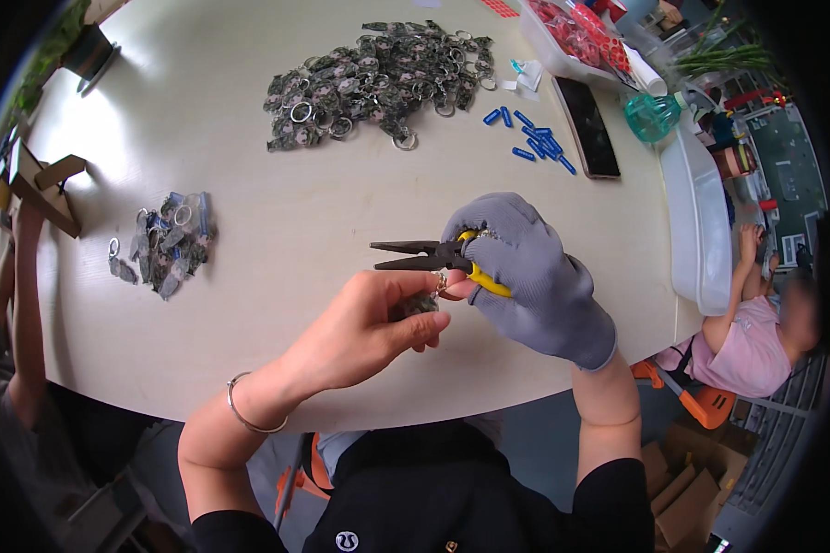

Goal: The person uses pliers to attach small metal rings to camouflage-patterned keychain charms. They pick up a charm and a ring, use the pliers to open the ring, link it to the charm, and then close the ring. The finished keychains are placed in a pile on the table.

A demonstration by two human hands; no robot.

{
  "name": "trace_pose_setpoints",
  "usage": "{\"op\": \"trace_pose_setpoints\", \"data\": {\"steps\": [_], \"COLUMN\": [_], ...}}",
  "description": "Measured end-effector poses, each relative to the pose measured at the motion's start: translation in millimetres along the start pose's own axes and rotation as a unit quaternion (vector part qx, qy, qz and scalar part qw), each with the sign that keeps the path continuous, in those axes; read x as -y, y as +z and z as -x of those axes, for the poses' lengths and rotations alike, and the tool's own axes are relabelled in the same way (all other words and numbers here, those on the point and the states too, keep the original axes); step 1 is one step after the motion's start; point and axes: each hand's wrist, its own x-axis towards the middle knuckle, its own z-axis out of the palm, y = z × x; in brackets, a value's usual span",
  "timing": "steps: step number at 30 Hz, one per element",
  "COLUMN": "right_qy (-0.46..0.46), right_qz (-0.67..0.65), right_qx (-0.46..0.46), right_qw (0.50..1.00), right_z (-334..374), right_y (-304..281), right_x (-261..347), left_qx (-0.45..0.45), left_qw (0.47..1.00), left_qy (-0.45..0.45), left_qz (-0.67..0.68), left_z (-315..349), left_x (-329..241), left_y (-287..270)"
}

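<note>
Long-nose pliers (424,256) with dark jaws and yellow handles are gripped in my right hand (526,276), which wears a grey glove. Their jaws stand slightly apart, pointing left, with nothing between them. Just below, my bare left hand (369,318) pinches a keychain (424,304) with a small metal chain; my fingers hide most of it. Beyond my hands lies a large heap of dark patterned keychains (369,88) with metal rings. To the left is a smaller pile of keychains (171,244) with blue pieces among them. Several small blue cylinders (537,138) lie loose at the right.
A phone (588,129) lies near a green spray bottle (653,117) and a long white bin (696,221) on the right edge. A clear tub (576,41) of red packets stands behind. At left, another person's arm reaches a cardboard box (46,189). Someone in pink (738,346) sits at right.
</note>
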Motion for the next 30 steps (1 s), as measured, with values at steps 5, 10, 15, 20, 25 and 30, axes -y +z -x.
{"op": "trace_pose_setpoints", "data": {"steps": [5,10,15,20,25,30], "right_qy": [0.001,0.100,0.160,0.174,0.152,0.151], "right_qz": [-0.001,-0.166,-0.232,-0.213,-0.177,-0.156], "right_qx": [0.013,-0.066,-0.113,-0.155,-0.184,-0.185], "right_qw": [1.000,0.979,0.953,0.949,0.955,0.959], "right_z": [-2,8,19,23,25,29], "right_y": [-1,13,22,30,36,41], "right_x": [2,5,10,15,17,16], "left_qx": [-0.010,-0.049,-0.156,-0.104,-0.130,-0.184], "left_qw": [1.000,0.999,0.980,0.978,0.975,0.863], "left_qy": [0.002,0.009,0.105,0.173,0.164,0.328], "left_qz": [-0.023,-0.018,-0.061,-0.048,-0.069,-0.338], "left_z": [1,-1,0,-1,0,-6], "left_x": [-3,-3,3,3,6,14], "left_y": [3,4,12,13,15,12]}}
